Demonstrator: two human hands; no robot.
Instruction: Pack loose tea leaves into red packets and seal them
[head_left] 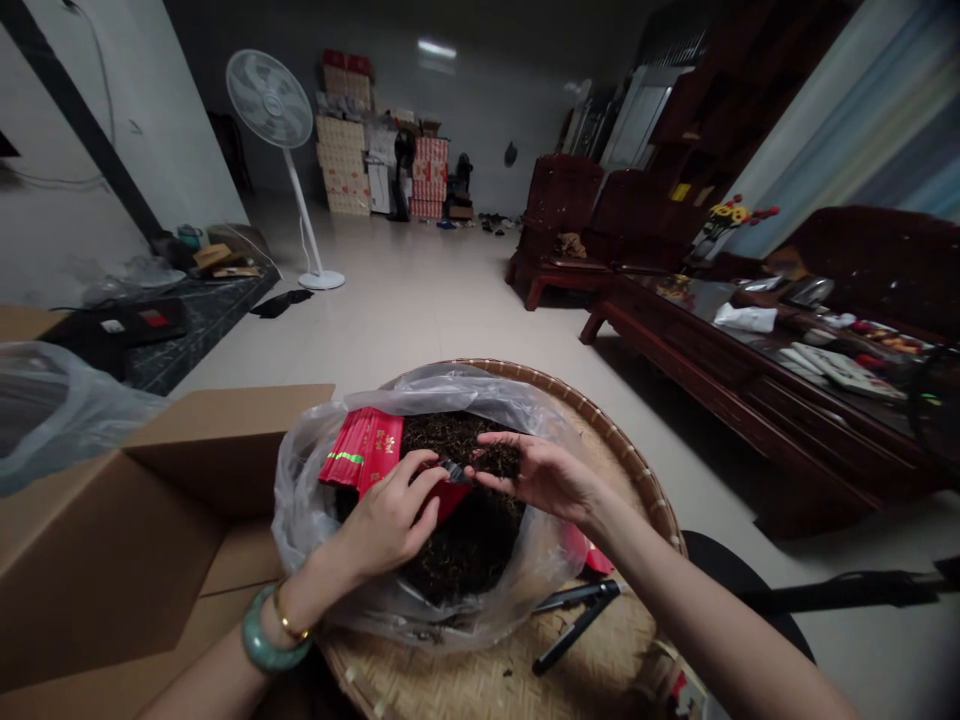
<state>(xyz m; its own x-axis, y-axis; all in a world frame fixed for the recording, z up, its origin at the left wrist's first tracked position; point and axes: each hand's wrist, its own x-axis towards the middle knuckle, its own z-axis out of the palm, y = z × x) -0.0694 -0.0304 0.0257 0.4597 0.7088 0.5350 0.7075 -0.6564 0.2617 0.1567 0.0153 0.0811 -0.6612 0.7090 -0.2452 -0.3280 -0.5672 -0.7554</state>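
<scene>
Dark dried leaves (pixel 457 560) fill a clear plastic bag (pixel 300 520) just below the center of the frame, and a small clump (pixel 498 460) of the same leaves sits in the cupped fingers of the right hand (pixel 551 475). That clump lies between the upper and lower fingers, near the fingertips, with part of it showing along the gap between them. The right hand comes in from the lower right and is held above the bag's contents.

The left hand (pixel 390 515), entering from the lower left, has its fingertips drawn together on the silvery mouth of a small red packet (pixel 451 500). This mouth is just beside the right fingertips, to the left of the clump; whether the two touch is hard to tell. The packet's red body hangs below, over the leaves in the bag, partly hidden by the left hand.

To the upper left of the left fingers, a fanned stack of flat red packets (pixel 356 450) rests inside the bag, on the leaves. The bag stands on a round woven tray (pixel 656 490), where a black hinged tool (pixel 574 635) lies below the right wrist. A cardboard box (pixel 105 560) with its flaps spread fills the lower left.
</scene>
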